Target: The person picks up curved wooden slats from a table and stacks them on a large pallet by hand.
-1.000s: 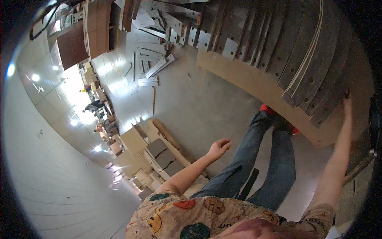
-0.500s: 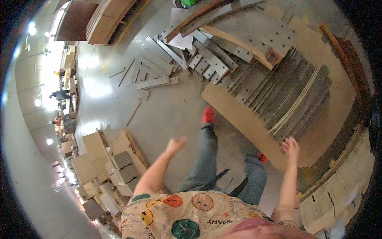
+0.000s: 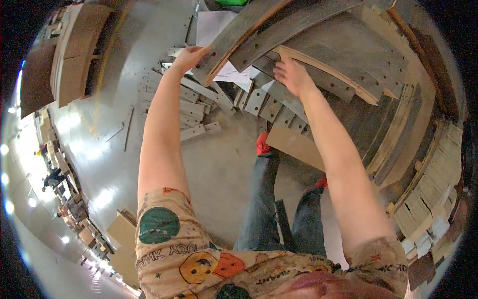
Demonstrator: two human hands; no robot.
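My left hand (image 3: 189,60) is at the near end of a long grey board (image 3: 239,37) with bolt holes and a raw wood edge. The thumb lies along the board's side and the fingers close round its end. To the right, my right hand (image 3: 294,75) hangs open with fingers apart. It is just in front of a pale wood-edged board (image 3: 323,67) and above other grey boards. A second curved grey board (image 3: 294,32) lies right beside the held one. White paper sheets (image 3: 234,74) show partly beneath the held board.
Several short drilled grey pieces (image 3: 271,107) lie in a row near my feet. A brown sheet (image 3: 294,147) supports stacked boards at right. Loose strips (image 3: 128,128) lie on the floor at left. Stacked panels (image 3: 74,55) stand far left, and pale stacked boards (image 3: 428,182) stand right.
Both hands have reached forward and up to the boards. My left hand has taken hold of the long grey board's end; my right hand has left the stacked boards at right.
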